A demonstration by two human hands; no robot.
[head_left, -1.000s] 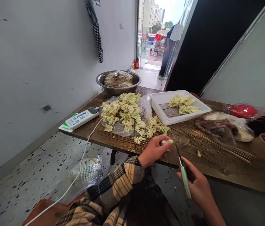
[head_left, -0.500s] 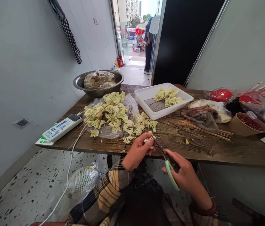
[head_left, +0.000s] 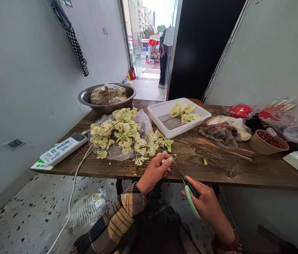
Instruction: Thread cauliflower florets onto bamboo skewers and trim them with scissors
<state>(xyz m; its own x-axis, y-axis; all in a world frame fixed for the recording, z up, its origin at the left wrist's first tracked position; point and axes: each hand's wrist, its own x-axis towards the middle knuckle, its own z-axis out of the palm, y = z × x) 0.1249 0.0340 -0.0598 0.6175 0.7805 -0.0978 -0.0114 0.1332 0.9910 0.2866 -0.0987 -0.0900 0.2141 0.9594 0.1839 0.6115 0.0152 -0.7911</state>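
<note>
Pinched in the fingers of my left hand [head_left: 156, 170] is a small cauliflower floret [head_left: 166, 160], just over the table's front edge. My right hand [head_left: 204, 199] grips green-handled scissors [head_left: 189, 199], their dark blades pointing up and left against the floret. Beyond my left hand lies a heap of cut cauliflower [head_left: 127, 128] on a clear plastic bag [head_left: 145, 121], with some thin skewers among the pieces. A white plastic tray [head_left: 164, 131] behind holds several skewered florets [head_left: 184, 112].
Loose bamboo skewers [head_left: 228, 150] lie right of centre beside a crumpled grey cloth [head_left: 220, 134]. A paper bowl [head_left: 269, 143] of red contents stands farther right. A metal basin [head_left: 85, 97] sits back left, near a white device [head_left: 64, 150] with a cable. A person [head_left: 164, 58] stands by the doorway.
The view has shifted slightly, so the table sits a little lower and to the left. Both hands stay close together, with the scissors still at the floret.
</note>
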